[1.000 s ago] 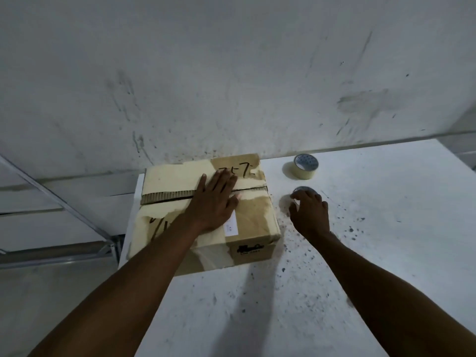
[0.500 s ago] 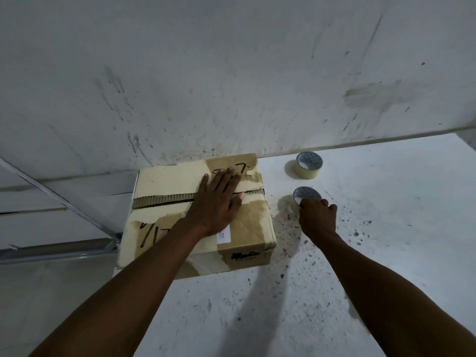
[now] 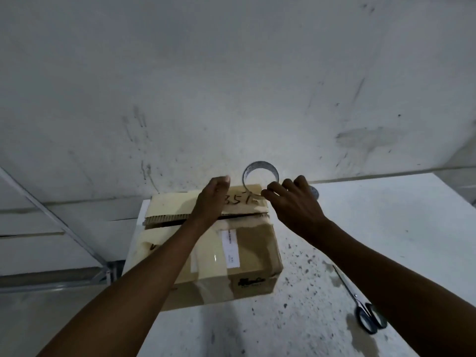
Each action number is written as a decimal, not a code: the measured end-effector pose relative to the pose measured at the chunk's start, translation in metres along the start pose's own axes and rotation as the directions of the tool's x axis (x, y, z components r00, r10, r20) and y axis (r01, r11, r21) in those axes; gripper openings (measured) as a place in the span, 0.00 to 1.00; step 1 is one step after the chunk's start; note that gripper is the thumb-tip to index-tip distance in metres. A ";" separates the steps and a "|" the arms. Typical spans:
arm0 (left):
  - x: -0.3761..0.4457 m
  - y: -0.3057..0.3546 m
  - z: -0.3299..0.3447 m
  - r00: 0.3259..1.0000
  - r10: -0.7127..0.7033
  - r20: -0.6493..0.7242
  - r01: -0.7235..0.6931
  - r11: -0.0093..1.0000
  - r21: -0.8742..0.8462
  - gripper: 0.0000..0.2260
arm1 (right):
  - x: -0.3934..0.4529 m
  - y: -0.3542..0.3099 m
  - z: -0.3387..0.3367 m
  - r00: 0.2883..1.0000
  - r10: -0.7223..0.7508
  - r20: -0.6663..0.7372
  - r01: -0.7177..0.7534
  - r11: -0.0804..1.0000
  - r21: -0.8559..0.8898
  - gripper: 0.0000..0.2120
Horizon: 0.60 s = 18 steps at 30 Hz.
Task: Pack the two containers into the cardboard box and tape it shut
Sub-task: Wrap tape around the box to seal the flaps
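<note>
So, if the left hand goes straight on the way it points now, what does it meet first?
Probably the wall. The left hand points away over the cardboard box; the tape roll stands slightly to its right, so it likely passes that, though depth is unclear.

Bare workroom or storage space, scuffed grey concrete wall (image 3: 231, 86) beyond the fingers, paint-speckled white table (image 3: 386, 228) beneath them, metal frame bars (image 3: 64, 228) to their left, scissors (image 3: 360, 305) nearer on the right
</note>
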<state>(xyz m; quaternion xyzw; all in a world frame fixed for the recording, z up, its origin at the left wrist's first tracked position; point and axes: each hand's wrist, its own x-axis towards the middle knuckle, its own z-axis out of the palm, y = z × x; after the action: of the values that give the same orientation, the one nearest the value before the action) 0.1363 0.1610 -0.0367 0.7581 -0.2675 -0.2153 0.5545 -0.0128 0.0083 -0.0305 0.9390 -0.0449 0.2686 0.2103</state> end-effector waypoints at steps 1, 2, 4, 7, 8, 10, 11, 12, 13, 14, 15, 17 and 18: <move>0.002 0.006 -0.007 1.000 -0.012 0.005 0.012 0.999 -0.050 0.13 | 0.005 -0.004 -0.003 0.999 -0.042 -0.006 0.042 0.999 0.000 0.17; 0.003 0.011 -0.014 0.999 -0.022 0.026 0.024 0.996 -0.081 0.14 | 0.009 -0.008 -0.004 0.997 -0.072 -0.014 0.073 0.997 0.005 0.18; 0.002 0.017 -0.030 0.998 -0.014 0.056 0.019 0.996 -0.088 0.13 | 0.021 -0.018 -0.006 0.992 -0.121 -0.036 0.122 0.992 0.026 0.17; -0.002 0.016 -0.051 0.998 0.022 0.066 -0.016 0.996 -0.093 0.10 | 0.036 -0.033 -0.009 0.983 -0.165 -0.082 0.172 0.982 0.079 0.17; -0.004 0.014 -0.058 0.998 0.024 0.053 -0.018 0.993 -0.114 0.10 | 0.040 -0.038 -0.010 0.979 -0.180 -0.096 0.189 0.977 0.101 0.17; -0.008 0.009 -0.068 1.000 0.004 0.027 0.001 0.985 -0.174 0.11 | 0.047 -0.044 -0.011 0.978 -0.178 -0.114 0.194 0.969 0.153 0.16; -0.010 0.007 -0.072 1.000 -0.009 0.013 0.011 0.979 -0.206 0.11 | 0.050 -0.047 -0.012 0.983 -0.143 -0.115 0.164 0.966 0.198 0.16; -0.011 0.006 -0.076 1.000 -0.015 -0.006 0.014 0.972 -0.235 0.12 | 0.052 -0.050 -0.013 0.990 -0.077 -0.115 0.105 0.959 0.262 0.15; -0.013 0.004 -0.081 0.999 -0.017 -0.040 0.006 0.967 -0.257 0.14 | 0.054 -0.053 -0.016 0.993 0.002 -0.119 0.039 0.940 0.340 0.15; -0.014 0.003 -0.085 0.997 -0.016 -0.078 -0.006 0.961 -0.276 0.15 | 0.057 -0.057 -0.018 0.989 0.066 -0.130 -0.007 0.914 0.406 0.15; -0.015 0.004 -0.087 0.994 -0.019 -0.111 -0.014 0.956 -0.293 0.17 | 0.058 -0.060 -0.019 0.986 0.093 -0.140 -0.023 0.898 0.440 0.15; -0.017 0.010 -0.087 0.986 -0.037 -0.164 -0.017 0.947 -0.321 0.20 | 0.065 -0.070 -0.021 0.991 0.043 -0.127 0.017 0.900 0.435 0.17; -0.019 0.014 -0.087 0.981 -0.047 -0.188 -0.017 0.946 -0.325 0.21 | 0.070 -0.077 -0.020 0.995 0.012 -0.103 0.033 0.902 0.430 0.19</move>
<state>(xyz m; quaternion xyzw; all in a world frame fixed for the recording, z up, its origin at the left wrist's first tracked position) 0.1736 0.2325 0.0030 0.6757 -0.1673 -0.1859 0.6935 0.0519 0.0887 -0.0070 0.9473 0.0317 0.3189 0.0008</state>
